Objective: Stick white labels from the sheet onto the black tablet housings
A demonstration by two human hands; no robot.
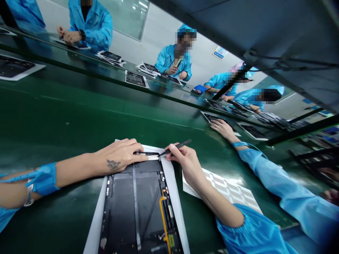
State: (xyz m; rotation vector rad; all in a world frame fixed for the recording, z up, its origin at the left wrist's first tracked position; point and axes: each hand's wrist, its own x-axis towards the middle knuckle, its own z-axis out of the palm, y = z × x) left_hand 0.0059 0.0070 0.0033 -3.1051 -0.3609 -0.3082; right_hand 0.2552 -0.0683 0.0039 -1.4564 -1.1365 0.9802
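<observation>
An opened black tablet chassis [140,208] lies on a white sheet [172,183] in front of me, with a yellow flex cable along its right side. My left hand [119,158] rests on the chassis's far edge, fingers curled and pressing a pale strip [150,157] there. My right hand [185,158] pinches a thin black stylus-like tool [176,146], its tip touching the same far edge near the strip.
A sheet of small square stickers [227,188] lies under my right forearm. A neighbour's hand [224,128] and blue sleeve reach to another device at right. Several people in blue coats work across the green conveyor belt [66,113], with more tablets along it.
</observation>
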